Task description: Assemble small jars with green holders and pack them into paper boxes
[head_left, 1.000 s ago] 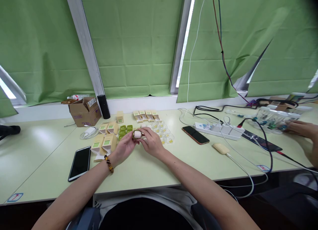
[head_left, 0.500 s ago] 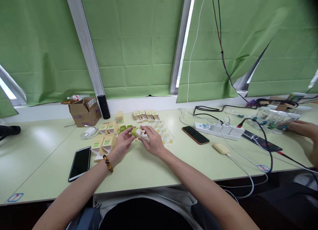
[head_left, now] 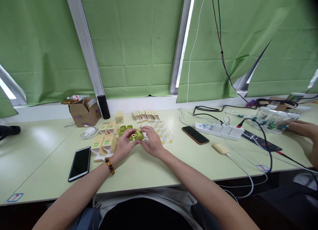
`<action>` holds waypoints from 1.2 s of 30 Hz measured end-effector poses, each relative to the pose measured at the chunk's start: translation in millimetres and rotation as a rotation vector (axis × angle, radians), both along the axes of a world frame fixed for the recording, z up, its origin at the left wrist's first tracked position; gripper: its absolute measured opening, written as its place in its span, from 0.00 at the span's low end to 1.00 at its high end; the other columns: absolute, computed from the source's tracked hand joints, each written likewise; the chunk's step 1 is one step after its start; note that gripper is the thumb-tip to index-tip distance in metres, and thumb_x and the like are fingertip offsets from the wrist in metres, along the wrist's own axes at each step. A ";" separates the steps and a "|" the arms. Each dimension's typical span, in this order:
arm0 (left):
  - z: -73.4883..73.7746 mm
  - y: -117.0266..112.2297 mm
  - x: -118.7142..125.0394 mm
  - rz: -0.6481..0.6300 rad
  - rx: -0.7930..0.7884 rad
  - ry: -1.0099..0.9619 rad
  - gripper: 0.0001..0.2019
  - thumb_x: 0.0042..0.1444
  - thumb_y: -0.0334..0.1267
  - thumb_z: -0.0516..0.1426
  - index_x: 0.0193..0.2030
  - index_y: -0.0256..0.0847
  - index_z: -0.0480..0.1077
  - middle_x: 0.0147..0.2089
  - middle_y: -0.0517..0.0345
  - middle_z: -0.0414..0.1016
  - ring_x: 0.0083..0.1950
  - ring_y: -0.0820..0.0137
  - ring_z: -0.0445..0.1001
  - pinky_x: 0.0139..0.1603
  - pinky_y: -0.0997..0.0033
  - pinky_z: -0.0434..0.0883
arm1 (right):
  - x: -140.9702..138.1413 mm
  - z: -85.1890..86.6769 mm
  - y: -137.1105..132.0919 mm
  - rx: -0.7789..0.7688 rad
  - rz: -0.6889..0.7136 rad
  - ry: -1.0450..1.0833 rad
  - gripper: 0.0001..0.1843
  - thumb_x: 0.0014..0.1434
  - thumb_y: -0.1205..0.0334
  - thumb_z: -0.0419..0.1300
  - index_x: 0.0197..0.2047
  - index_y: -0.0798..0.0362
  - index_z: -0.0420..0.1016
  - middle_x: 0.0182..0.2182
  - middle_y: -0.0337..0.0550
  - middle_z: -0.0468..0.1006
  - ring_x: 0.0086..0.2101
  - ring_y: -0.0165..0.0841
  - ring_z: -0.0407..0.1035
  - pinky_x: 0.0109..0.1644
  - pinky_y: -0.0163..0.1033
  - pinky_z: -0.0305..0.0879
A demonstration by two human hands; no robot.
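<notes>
Both of my hands meet over the middle of the pale green table (head_left: 149, 170). My left hand (head_left: 123, 145), with a bead bracelet on the wrist, and my right hand (head_left: 152, 142) pinch a small green case (head_left: 138, 135) between their fingertips. Just behind it lie several more green cases (head_left: 124, 128), a cluster of clear plastic trays (head_left: 165, 133) with yellow bits, and small beige cartons (head_left: 107, 142) to the left. A row of flat beige cartons (head_left: 146, 115) lies farther back.
A black phone (head_left: 79, 163) lies at the left, a cardboard box (head_left: 84, 112) and black cylinder (head_left: 103, 106) behind it. To the right are a brown phone (head_left: 195, 134), a white power strip (head_left: 220, 129) with cables, and another person's hand (head_left: 301, 128) near clear containers.
The case in my hands has been turned: a white pad in a gold rim faced up a second ago, now its green shell shows. My hands stay in the same spot.
</notes>
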State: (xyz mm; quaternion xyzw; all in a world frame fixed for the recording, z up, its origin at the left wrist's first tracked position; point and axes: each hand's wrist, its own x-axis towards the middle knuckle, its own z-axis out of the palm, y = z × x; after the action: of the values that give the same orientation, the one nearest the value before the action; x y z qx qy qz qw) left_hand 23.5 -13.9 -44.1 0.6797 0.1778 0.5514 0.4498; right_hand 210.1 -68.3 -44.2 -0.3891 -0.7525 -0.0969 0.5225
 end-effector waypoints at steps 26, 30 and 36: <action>7.1 -0.5 -4.5 -0.178 -0.188 -0.037 0.28 0.50 0.35 0.75 0.59 0.43 0.78 0.56 0.48 0.78 0.54 0.62 0.76 0.57 0.63 0.72 | 27.1 26.3 7.1 -0.599 0.251 0.493 0.27 0.67 0.35 0.58 0.40 0.52 0.82 0.29 0.42 0.78 0.30 0.34 0.68 0.35 0.38 0.63; 6.9 6.0 -6.2 -0.135 -0.259 -0.091 0.29 0.49 0.34 0.76 0.58 0.42 0.77 0.51 0.52 0.79 0.49 0.66 0.76 0.51 0.67 0.72 | 54.8 47.4 -1.5 -0.480 -0.306 0.062 0.09 0.64 0.58 0.62 0.37 0.49 0.84 0.34 0.44 0.83 0.36 0.38 0.72 0.41 0.41 0.65; 5.6 7.6 -7.1 -0.093 -0.269 -0.115 0.28 0.48 0.33 0.76 0.57 0.42 0.77 0.49 0.53 0.79 0.49 0.66 0.77 0.52 0.67 0.73 | 92.4 53.4 -13.5 -0.623 -0.458 -0.399 0.04 0.50 0.67 0.73 0.30 0.48 0.86 0.31 0.50 0.85 0.42 0.47 0.76 0.49 0.46 0.67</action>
State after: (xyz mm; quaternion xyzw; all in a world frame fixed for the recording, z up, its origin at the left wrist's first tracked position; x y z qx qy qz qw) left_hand 16.4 -6.3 -38.4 0.5882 0.1923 0.5392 0.5712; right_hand 302.5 -81.8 9.2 -0.6586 -0.7263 -0.0519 0.1897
